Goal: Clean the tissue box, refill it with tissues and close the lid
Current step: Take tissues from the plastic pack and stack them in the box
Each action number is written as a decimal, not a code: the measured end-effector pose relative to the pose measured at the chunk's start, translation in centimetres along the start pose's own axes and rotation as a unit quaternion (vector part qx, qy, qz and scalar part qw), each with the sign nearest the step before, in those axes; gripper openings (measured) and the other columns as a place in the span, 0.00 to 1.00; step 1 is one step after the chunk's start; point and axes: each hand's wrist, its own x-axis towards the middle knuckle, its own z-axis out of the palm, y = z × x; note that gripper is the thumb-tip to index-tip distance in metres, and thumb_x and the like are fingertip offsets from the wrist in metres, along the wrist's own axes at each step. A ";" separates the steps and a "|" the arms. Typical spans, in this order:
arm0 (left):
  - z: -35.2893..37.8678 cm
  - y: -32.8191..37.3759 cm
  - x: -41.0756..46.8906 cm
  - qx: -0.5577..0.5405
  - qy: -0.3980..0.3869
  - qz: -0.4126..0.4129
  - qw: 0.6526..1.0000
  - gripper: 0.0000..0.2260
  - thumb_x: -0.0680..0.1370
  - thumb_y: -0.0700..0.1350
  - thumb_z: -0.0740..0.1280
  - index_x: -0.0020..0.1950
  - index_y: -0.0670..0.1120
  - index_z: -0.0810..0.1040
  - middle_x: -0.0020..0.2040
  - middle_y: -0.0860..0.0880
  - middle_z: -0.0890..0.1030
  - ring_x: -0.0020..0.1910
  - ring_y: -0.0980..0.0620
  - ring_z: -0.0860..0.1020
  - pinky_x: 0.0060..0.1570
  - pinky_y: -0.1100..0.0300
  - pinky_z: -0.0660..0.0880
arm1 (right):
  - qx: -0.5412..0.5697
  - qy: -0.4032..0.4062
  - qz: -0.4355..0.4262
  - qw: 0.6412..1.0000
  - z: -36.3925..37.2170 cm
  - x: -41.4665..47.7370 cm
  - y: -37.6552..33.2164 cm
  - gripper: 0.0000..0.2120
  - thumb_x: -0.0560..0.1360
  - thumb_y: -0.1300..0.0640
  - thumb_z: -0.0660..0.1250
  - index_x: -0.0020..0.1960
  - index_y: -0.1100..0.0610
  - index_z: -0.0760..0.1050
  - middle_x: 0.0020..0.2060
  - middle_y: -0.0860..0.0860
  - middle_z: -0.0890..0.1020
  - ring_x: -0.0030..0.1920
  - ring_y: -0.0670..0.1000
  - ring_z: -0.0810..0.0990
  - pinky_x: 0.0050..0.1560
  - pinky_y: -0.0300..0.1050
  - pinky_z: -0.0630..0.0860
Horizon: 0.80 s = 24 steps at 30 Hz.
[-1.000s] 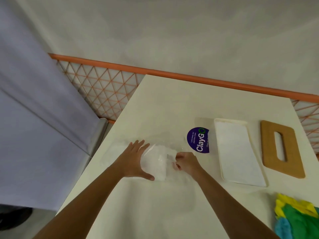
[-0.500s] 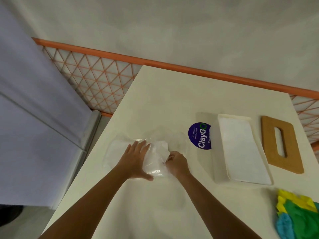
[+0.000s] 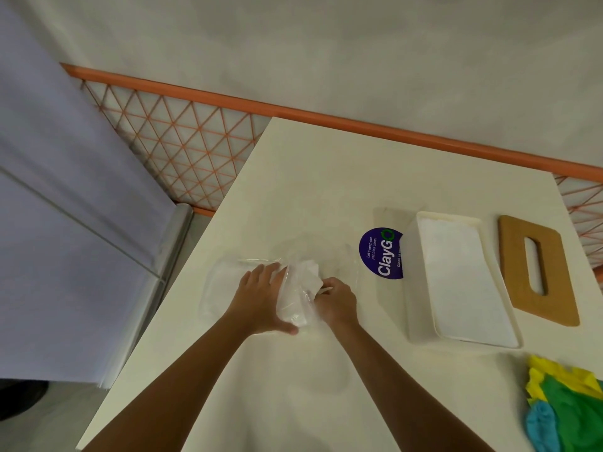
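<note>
A clear plastic pack of white tissues (image 3: 298, 288) lies on the cream table (image 3: 326, 177) in front of me. My left hand (image 3: 261, 296) holds the pack, fingers over its left part and thumb under its near edge. My right hand (image 3: 336, 300) has curled fingers pinching the plastic wrap at the pack's right side. The open white tissue box (image 3: 456, 275) stands to the right, its inside white. Its brown wooden lid (image 3: 509, 265) with a slot lies flat beyond the box's right side.
A purple round ClayGo sticker (image 3: 380, 252) sits on the table between the pack and the box. Yellow, green and blue cloths (image 3: 567, 406) are piled at the near right corner. An orange lattice rail (image 3: 182, 138) runs behind the table; a lilac panel (image 3: 65, 190) stands left.
My right hand has shifted left along the pack, and the plastic wrap is bunched up higher between my hands. The view has tilted slightly.
</note>
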 end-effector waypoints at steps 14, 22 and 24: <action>0.0 0.2 -1.5 -0.073 0.026 0.011 0.997 0.52 0.57 0.66 0.75 0.74 0.46 0.58 0.73 0.45 0.64 0.71 0.45 0.64 0.69 0.50 0.63 | 0.154 -0.022 0.027 0.988 -2.8 0.8 1.9 0.05 0.76 0.61 0.60 0.41 0.57 0.72 0.37 0.51 0.73 0.36 0.48 0.70 0.36 0.38 0.66; 0.1 0.3 -1.8 -0.058 0.008 0.009 0.998 0.54 0.58 0.68 0.73 0.76 0.47 0.54 0.74 0.48 0.60 0.73 0.47 0.60 0.71 0.53 0.57 | 0.206 -0.058 0.107 0.971 -2.7 0.8 2.4 0.08 0.74 0.59 0.68 0.50 0.56 0.69 0.42 0.51 0.75 0.41 0.51 0.75 0.33 0.42 0.74; 0.1 0.2 -1.8 -0.057 -0.012 0.015 0.998 0.58 0.53 0.73 0.68 0.76 0.48 0.53 0.74 0.48 0.60 0.73 0.46 0.58 0.72 0.52 0.57 | 0.209 -0.083 0.092 0.970 -2.9 0.7 1.9 0.07 0.73 0.60 0.70 0.42 0.55 0.71 0.40 0.50 0.77 0.44 0.53 0.76 0.40 0.48 0.77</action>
